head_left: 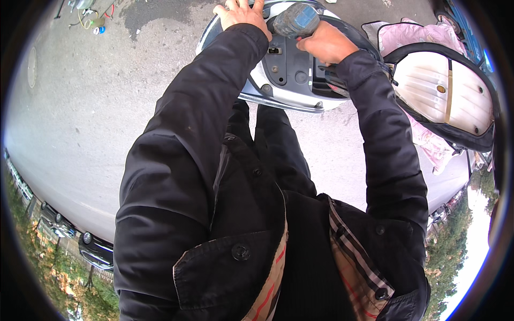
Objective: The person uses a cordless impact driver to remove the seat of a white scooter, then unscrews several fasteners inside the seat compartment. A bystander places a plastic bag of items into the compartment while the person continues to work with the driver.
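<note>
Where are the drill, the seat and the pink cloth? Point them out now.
Drill point(294, 22): head view, on its dark upward-facing end.
Seat point(425, 91): head view, on its pale underside.
Pink cloth point(420, 36): head view, on its part above the seat.

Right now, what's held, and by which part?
Right hand holds a blue-patched dark grey power tool, apparently by the handle, which the grip hides. Left hand: nothing visibly held.

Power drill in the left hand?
No, the right hand grips the power drill; the left hand is beside it, fingers spread.
</note>
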Demonstrator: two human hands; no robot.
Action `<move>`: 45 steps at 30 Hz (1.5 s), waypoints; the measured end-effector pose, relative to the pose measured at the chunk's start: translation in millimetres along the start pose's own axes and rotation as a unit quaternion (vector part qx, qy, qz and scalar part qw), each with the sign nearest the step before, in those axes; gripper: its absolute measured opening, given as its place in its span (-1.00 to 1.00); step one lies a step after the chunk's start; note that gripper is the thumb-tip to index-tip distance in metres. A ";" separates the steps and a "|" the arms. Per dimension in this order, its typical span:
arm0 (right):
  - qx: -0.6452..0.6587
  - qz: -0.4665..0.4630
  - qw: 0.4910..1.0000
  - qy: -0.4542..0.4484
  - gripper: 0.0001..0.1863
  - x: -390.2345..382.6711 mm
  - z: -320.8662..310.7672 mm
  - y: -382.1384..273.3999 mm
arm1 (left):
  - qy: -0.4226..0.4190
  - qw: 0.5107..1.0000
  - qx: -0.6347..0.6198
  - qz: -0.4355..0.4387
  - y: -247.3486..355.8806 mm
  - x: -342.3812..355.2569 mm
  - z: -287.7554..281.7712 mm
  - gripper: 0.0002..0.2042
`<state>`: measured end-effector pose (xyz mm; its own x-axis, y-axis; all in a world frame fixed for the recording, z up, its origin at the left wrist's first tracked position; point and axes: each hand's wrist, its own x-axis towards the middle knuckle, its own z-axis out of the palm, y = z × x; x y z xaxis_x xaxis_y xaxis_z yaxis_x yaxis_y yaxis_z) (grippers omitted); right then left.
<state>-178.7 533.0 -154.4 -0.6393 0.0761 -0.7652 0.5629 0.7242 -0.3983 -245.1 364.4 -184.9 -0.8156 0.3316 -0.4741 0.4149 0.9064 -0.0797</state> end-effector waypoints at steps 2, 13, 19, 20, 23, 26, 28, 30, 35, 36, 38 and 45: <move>-0.003 -0.017 1.000 0.011 -0.58 2.7 2.2 4.1 | -0.005 1.000 -0.002 0.001 1.0 2.0 3.7 -0.05; 0.060 -0.018 0.998 -0.010 -0.69 0.9 -15.3 12.1 | 0.053 0.997 0.049 -0.006 4.2 11.3 30.4 0.05; 0.125 -0.014 0.992 0.012 -0.70 -29.5 -46.2 32.8 | 0.038 0.999 0.018 -0.001 2.8 14.4 31.6 -0.06; 0.141 -0.039 0.988 0.042 -0.68 -43.2 -42.4 40.9 | 0.069 0.997 0.024 0.004 2.8 14.6 33.4 -0.02; 0.269 -0.081 0.953 0.116 -0.64 -86.1 -10.0 62.9 | 0.058 0.998 0.011 0.026 -1.6 14.9 34.8 0.12; 0.214 -0.118 0.950 0.196 -0.57 -128.7 29.2 76.4 | 0.053 0.993 -0.022 0.102 -15.0 6.0 30.9 0.12; 0.308 -0.059 0.926 0.212 -0.54 -163.6 63.4 86.5 | 0.046 0.983 -0.013 0.175 -31.5 -7.6 31.6 0.04; 0.347 -0.033 0.918 0.186 -0.56 -199.4 89.4 101.9 | 0.059 0.966 0.048 0.248 -42.9 -26.1 38.1 -0.15; 0.429 0.045 0.859 0.277 -0.68 -274.0 152.1 109.2 | -0.032 0.933 0.066 0.352 -42.4 -67.2 65.5 -0.38; 0.442 0.048 0.847 0.293 -0.70 -284.3 161.1 109.5 | -0.040 0.933 0.050 0.355 -40.5 -75.3 71.2 -0.39; 0.462 0.050 0.824 0.323 -0.72 -296.9 175.7 115.0 | -0.047 0.931 0.033 0.361 -33.9 -91.4 81.7 -0.40; 0.526 0.013 0.751 0.399 -0.81 -321.1 221.2 160.2 | -0.017 0.916 -0.196 0.350 0.7 -129.3 64.0 -0.28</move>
<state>232.7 473.0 -84.3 -0.4942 0.7720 -0.3996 0.4139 -0.1953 -0.8891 -113.5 305.4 -179.8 -0.3890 0.8654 -0.3158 0.6490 0.5007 0.5728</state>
